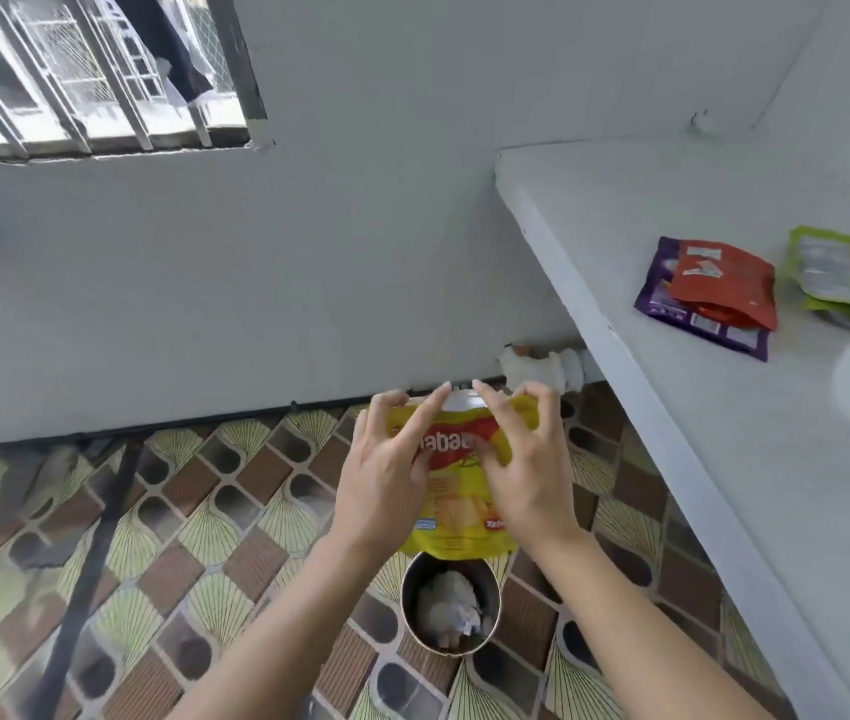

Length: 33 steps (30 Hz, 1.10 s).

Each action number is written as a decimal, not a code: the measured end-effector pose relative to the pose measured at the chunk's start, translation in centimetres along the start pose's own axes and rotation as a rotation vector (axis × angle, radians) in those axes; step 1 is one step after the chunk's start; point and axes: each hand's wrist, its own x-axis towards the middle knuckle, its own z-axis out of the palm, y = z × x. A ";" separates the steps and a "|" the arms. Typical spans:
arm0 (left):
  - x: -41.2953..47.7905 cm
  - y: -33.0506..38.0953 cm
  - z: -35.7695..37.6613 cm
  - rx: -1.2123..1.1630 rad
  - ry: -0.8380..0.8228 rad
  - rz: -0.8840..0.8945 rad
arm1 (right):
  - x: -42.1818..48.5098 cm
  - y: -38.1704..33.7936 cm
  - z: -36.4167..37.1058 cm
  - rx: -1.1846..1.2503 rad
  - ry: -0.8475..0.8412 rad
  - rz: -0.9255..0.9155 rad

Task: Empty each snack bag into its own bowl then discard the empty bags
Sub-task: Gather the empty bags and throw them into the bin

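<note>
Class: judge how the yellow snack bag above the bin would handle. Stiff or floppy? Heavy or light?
Probably floppy: the yellow bag bends where left hand and right hand pinch it. Likely light: pinching alone holds it up. Its glossy film may slip.

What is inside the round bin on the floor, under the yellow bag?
Crumpled white paper lies in the bin and fills much of its bottom. The yellow bag, held above, covers the far edge of the bin's mouth, so what lies there cannot be seen.

Soft daylight from the window (95,75); slight blur, wide-angle edge warp.
</note>
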 end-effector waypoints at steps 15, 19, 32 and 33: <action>-10.9 -17.2 29.5 -0.071 -0.087 -0.163 | -14.1 19.9 24.4 -0.007 -0.124 0.072; -13.0 -20.5 33.7 -0.075 -0.097 -0.153 | -16.7 22.7 28.7 0.010 -0.166 0.115; -10.6 -18.3 26.8 0.162 -0.642 -0.163 | -16.4 21.5 20.9 -0.076 -0.631 0.234; -9.2 -16.7 24.6 0.179 -0.627 -0.132 | -14.8 20.0 19.2 -0.075 -0.639 0.236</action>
